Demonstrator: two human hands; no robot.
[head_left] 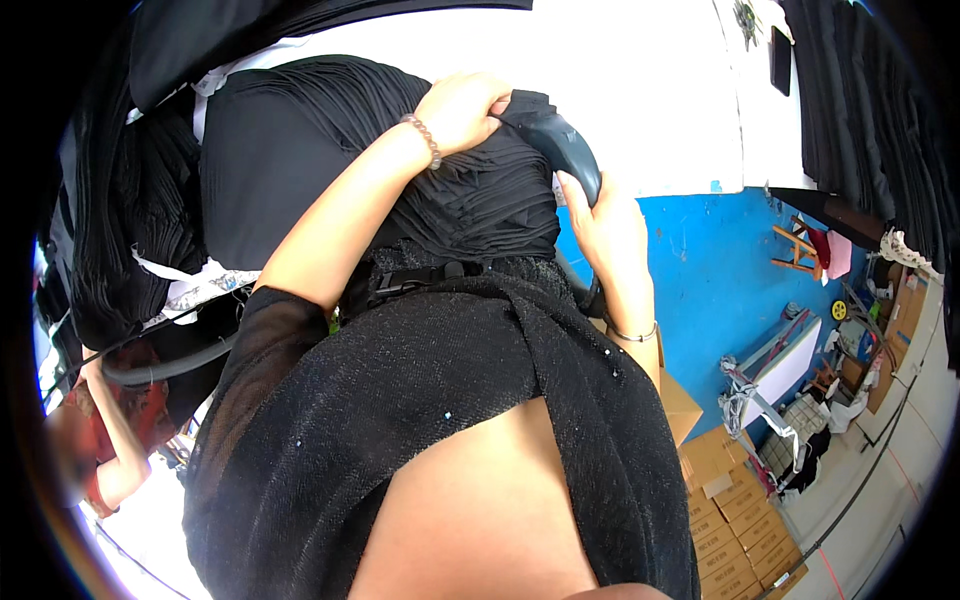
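Note:
A thick stack of folded black cloth pieces lies in front of me on the white table, its many layered edges facing right and toward me. My left hand, with a beaded bracelet on the wrist, rests on the stack and pinches the black cloth at its far right edge. In my right hand is a dark grey handheld tool with a curved, smooth body. The tool's front end meets the cloth beside my left fingers, and its tip is hidden there. A dark tube or cord shows below my right hand.
More black cloth hangs and lies stacked on the left, and further dark cloth hangs at the right. A black phone lies on the white table. Cardboard boxes stand on the right; another person is at the lower left.

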